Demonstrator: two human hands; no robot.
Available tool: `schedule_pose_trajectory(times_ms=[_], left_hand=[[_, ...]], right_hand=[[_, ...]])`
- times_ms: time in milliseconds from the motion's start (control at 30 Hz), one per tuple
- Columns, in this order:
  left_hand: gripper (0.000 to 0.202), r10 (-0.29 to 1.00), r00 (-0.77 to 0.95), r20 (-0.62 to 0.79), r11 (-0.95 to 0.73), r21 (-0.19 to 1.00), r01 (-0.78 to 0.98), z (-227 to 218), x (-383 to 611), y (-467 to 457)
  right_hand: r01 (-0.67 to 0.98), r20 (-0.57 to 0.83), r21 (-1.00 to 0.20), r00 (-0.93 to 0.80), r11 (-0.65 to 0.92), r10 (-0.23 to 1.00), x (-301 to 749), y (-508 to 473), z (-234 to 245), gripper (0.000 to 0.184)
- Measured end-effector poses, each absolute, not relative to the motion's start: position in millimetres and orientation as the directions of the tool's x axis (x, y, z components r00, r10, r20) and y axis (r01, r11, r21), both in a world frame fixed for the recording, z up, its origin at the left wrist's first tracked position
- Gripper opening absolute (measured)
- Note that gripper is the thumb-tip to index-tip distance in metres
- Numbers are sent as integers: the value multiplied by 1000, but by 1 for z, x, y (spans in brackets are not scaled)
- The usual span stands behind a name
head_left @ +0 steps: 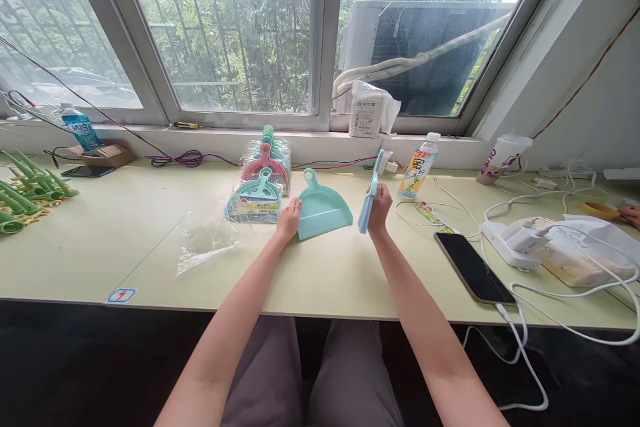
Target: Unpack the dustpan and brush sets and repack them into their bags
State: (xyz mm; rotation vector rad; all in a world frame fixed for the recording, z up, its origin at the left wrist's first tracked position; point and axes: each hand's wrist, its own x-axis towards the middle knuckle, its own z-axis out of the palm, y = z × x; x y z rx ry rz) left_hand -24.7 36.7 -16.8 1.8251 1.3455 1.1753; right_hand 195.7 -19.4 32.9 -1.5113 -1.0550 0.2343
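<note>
My left hand (289, 219) grips the left edge of a small teal dustpan (323, 210) that is tilted up from the pale table (150, 240). My right hand (379, 208) is closed round a light blue mini brush (371, 195), held upright just right of the dustpan. An empty clear plastic bag (207, 239) lies on the table to the left of my left hand. Behind it stands a row of packaged dustpan sets (263, 177), teal and pink, leaning toward the window sill.
A black phone (474, 268) on a white cable lies at the right, beside a power strip (510, 243) and tangled white cords. A drink bottle (419, 165) and a cup (501, 158) stand at the back right. Green plastic pieces (25, 190) lie at the far left.
</note>
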Motion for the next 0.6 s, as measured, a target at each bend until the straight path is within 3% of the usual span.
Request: schedule_pose_trajectory(times_ms=[100,167,367,500,600], left_hand=[[26,940,192,281,-341,759,555,-18,-28,37],[23,941,221,255,-337,732,592,-18,-28,35],[29,961,157,229,-274,693,667,-11,-34,33],[32,959,150,239,-270,621,736,-9,-34,30],[24,960,155,235,-256,500,828,-7,-30,27]], right_hand=[[650,545,-760,629,10,554,225,-15,32,36],[712,555,-693,627,-113,547,239,-11,22,37],[804,388,-479,554,-352,737,253,-1,-10,22],[855,242,-383,458,-349,855,256,-3,-6,9],[886,154,-331,391,-325,908,253,-7,3,19]])
